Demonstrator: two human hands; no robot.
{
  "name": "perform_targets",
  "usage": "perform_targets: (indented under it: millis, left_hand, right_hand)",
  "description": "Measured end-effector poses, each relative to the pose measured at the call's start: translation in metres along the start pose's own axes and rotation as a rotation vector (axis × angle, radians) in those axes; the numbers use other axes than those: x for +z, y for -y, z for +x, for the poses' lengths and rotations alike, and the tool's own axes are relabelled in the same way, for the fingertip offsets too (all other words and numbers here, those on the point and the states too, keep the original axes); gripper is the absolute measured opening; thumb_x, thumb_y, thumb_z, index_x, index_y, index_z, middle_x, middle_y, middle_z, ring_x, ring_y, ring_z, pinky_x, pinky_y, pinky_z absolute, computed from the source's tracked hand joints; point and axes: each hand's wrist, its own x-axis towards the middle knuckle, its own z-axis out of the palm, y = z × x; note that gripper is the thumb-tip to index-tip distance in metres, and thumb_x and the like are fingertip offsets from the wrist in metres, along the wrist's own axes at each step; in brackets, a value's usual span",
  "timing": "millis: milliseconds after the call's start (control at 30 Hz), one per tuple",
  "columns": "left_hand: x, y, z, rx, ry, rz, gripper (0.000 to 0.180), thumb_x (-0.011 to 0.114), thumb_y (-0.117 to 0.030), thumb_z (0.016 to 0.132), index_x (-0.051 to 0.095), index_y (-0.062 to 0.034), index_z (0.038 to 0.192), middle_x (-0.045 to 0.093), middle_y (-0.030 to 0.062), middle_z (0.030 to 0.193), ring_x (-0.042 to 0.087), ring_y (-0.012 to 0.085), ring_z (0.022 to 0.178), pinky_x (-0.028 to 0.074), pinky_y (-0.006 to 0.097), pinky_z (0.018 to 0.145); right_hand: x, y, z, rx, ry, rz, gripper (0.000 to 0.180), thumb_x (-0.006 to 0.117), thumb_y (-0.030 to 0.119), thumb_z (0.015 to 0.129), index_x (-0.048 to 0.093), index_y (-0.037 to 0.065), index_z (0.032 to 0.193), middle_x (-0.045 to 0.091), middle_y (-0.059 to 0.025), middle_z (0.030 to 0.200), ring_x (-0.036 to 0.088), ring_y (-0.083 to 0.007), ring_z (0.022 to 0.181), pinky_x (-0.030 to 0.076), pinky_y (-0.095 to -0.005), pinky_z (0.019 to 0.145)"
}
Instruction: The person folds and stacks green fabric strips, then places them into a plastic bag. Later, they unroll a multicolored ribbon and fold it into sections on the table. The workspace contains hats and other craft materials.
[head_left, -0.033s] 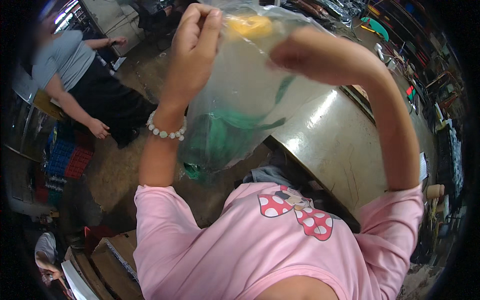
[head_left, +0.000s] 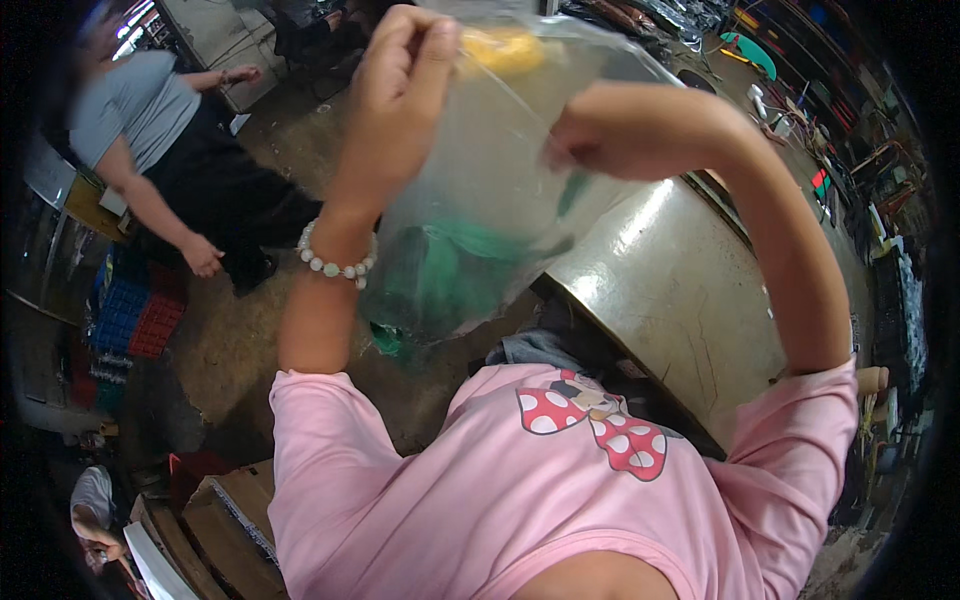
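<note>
A large clear plastic bag (head_left: 480, 150) hangs raised in front of me. My left hand (head_left: 405, 95), with a beaded bracelet at the wrist, pinches its upper left edge. Low in the bag lies a crumpled green, film-like item (head_left: 440, 265), and a green strip runs from it toward the upper right. Something yellow (head_left: 505, 48) shows near the top of the bag; its kind is unclear. My right hand (head_left: 625, 130) is at the bag's right side with fingers curled. Motion blur hides whether it grips the plastic or the green strip.
A shiny metal-topped table (head_left: 670, 310) stands to my right. At the left a person (head_left: 150, 130) in a grey top is on foot near blue and red crates (head_left: 140, 310). Cardboard boxes (head_left: 220, 520) sit at lower left, with another person (head_left: 95, 510) beyond. Cluttered shelves line the right.
My right hand has shifted slightly right and down, its arm swinging outward. My left hand keeps its pinch on the bag. The person at the left has moved a little.
</note>
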Motion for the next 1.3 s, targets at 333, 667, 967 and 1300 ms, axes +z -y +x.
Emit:
perform_targets:
  millis: [333,667,967,1300]
  left_hand:
    - [0.08,0.02,-0.034,0.108,0.145,0.045,0.014,0.048,-0.015,0.089,0.047,-0.0011,0.089,0.054,0.0214,0.07,0.055,0.0413,0.068,0.042,0.045,0.06]
    - [0.15,-0.01,-0.08,0.494,0.198,-0.088,0.015,0.054,-0.011,0.075,0.049,-0.0023,0.085,0.052,0.0117,0.081,0.055,0.0284,0.073,0.047,0.037,0.061]
    - [0.129,0.017,-0.108,0.441,0.08,0.078,0.011,0.058,-0.011,0.076,0.052,-0.0022,0.079,0.054,0.0095,0.081,0.055,0.0251,0.071,0.046,0.034,0.056]
    - [0.041,0.027,-0.046,-0.079,0.314,-0.146,0.016,0.057,-0.018,0.089,0.058,-0.0025,0.086,0.059,-0.0009,0.075,0.052,0.0062,0.067,0.043,0.024,0.058]
  right_hand:
    - [0.125,0.0,0.009,0.049,0.743,-0.11,0.038,0.061,0.023,0.076,0.06,0.002,0.107,0.06,-0.0188,0.107,0.059,-0.0307,0.096,0.043,-0.0394,0.09]
    - [0.224,-0.025,0.009,0.201,0.578,0.487,0.034,0.056,0.017,0.081,0.058,0.003,0.111,0.058,-0.0205,0.113,0.054,-0.033,0.107,0.043,-0.0387,0.091]
    - [0.262,0.001,0.034,0.262,0.664,0.373,0.036,0.053,0.019,0.086,0.053,-0.002,0.116,0.056,-0.0209,0.117,0.054,-0.0325,0.108,0.041,-0.0359,0.094]
    - [0.038,0.044,-0.148,0.371,-0.551,0.615,0.066,0.067,0.042,0.071,0.053,0.001,0.12,0.054,-0.0153,0.123,0.054,-0.0247,0.105,0.043,-0.0346,0.085]
